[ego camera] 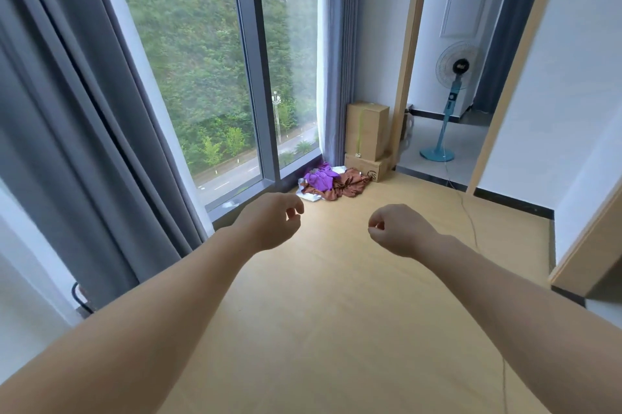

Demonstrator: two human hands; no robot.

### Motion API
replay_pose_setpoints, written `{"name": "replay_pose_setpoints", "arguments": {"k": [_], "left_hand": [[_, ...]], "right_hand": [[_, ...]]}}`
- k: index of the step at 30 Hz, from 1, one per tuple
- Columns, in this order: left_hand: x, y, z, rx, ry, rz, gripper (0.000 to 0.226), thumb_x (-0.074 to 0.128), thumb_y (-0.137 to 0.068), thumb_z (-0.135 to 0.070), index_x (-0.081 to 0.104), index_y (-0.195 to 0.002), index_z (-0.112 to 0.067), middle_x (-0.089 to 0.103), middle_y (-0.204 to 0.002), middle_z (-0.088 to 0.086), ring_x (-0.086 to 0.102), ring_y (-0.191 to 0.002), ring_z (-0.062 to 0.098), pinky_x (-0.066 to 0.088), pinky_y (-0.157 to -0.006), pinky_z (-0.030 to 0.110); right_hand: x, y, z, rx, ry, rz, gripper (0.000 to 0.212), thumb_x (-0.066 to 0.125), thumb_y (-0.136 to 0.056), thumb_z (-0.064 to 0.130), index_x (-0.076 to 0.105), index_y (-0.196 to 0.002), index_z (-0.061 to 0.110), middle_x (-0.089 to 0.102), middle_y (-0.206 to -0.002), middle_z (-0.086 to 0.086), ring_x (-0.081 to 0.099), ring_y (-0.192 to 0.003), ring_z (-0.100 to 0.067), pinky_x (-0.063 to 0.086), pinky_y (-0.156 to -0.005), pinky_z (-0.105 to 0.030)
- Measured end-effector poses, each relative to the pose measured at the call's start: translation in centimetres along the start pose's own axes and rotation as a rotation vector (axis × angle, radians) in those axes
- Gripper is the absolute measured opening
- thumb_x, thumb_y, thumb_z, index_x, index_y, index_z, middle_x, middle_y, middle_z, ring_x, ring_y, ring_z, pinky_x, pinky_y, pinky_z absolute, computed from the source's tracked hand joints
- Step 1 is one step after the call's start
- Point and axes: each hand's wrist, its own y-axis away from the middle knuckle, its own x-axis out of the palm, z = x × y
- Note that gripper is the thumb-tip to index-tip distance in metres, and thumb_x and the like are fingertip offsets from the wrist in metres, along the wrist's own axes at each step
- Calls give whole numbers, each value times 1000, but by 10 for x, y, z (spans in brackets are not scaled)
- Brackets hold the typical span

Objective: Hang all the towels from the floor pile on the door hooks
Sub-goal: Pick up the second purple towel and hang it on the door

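A pile of towels lies on the wooden floor in the corner below the window: a purple towel (321, 179) on top, a brown towel (350, 184) to its right and a white one (308, 194) underneath. My left hand (274, 221) and my right hand (399, 230) are stretched out in front of me over the floor, well short of the pile. Both hang with fingers loosely curled and hold nothing. No door hooks are in view.
Two stacked cardboard boxes (367, 135) stand right of the pile. An open doorway (447, 93) leads to a room with a blue standing fan (451, 103), whose cord (469, 215) runs across the floor. Grey curtains (77, 144) hang at left. A door edge (585, 255) is at right.
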Motion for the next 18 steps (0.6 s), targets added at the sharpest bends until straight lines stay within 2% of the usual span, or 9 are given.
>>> {"name": "replay_pose_setpoints", "arguments": {"k": [6,14,18], "left_hand": [[24,-35,-23,-51,-14,-23,18,54,-88,-23,66,-100,-26,56,-84,-12,54,-79,14,46,-74,26],[66,-94,-35,-54,-13,38,16,54,-89,-24,65,-101,-26,56,-82,-15,55,-76,11,49,-73,28],[89,-131,-30,-31,-16,77,18,53,-90,-24,66,-102,-26,60,-88,-13,57,-78,12,50,-72,28]], "right_hand": [[-6,-29,-50,-22,-28,16,21,55,-89,28,71,-101,19,67,-103,1,60,-92,-16,54,-83,-38],[-11,-63,-106,12,-54,37,22,55,-90,27,71,-101,19,67,-105,0,60,-94,-16,54,-84,-38],[-9,-92,-126,52,-58,35,22,55,-90,27,71,-103,18,67,-107,0,60,-94,-16,54,-84,-37]]}}
